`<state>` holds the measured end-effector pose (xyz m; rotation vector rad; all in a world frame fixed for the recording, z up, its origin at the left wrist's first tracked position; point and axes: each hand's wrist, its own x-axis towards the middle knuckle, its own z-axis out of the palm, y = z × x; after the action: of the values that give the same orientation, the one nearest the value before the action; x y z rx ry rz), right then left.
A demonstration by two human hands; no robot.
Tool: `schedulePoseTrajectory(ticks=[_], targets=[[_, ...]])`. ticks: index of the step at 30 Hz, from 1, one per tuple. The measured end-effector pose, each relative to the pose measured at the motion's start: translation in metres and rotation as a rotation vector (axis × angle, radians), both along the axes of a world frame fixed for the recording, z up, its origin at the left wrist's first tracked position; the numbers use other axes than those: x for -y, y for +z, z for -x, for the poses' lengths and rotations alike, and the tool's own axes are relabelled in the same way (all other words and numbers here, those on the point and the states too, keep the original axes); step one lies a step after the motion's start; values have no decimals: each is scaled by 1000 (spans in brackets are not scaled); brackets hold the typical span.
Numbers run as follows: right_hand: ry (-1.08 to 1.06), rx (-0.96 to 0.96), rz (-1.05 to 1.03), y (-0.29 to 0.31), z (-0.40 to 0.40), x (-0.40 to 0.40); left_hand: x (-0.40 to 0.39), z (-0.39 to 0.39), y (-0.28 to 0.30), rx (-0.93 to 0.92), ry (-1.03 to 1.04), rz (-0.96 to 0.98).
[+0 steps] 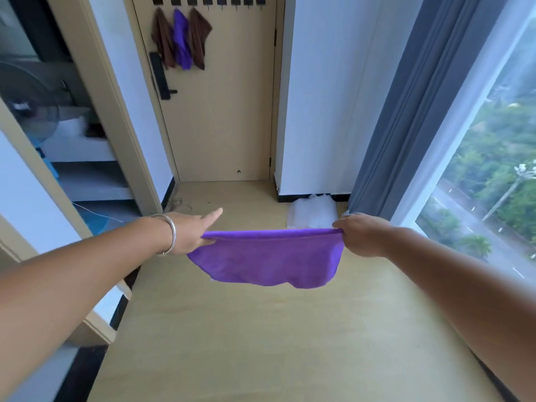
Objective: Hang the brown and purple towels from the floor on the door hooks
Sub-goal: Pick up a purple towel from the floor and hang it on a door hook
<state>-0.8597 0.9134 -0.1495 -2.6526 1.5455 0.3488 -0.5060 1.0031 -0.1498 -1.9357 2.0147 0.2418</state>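
Both forearms enter from the bottom corners, cut off above the elbow. The purple towel point(266, 256) hangs in the air between the hands, above the pale wood-look floor point(261, 343), its top edge pulled taut and level, its lower hem sagging in soft, uneven scallops; the fabric is plush and matte. The left hand point(191, 230), a metal bangle point(169, 235) at its wrist, pinches the towel's left top corner, forefinger extended forward. The right hand point(362, 235) is closed on the right top corner, fingers curled under and hidden. At the far end of the floor stands a beige door point(226, 111) with a black handle plate point(159, 75). A row of dark hooks point(208, 0) runs along its top edge, partly cropped by the frame. Three towels hang there touching: brown point(162, 39), purple point(182, 42), brown point(199, 36). A white bundle point(311, 211) lies at the wall base, possibly plastic bags; its form is indistinct. Grey curtain point(406, 111) borders the window on the right.
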Motion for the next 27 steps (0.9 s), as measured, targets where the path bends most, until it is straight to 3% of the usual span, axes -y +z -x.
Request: schedulePoseTrajectory(ticks=[7, 15, 20, 27], targets=[[-8, 73, 183, 125, 7, -18, -16, 3, 119, -90, 39, 142], [-27, 97, 380, 239, 7, -54, -32, 13, 213, 40, 148, 445], [-40, 133, 449, 266, 13, -74, -42, 20, 243, -22, 187, 482], [-24, 194, 542, 279, 33, -83, -53, 36, 268, 129, 172, 548]])
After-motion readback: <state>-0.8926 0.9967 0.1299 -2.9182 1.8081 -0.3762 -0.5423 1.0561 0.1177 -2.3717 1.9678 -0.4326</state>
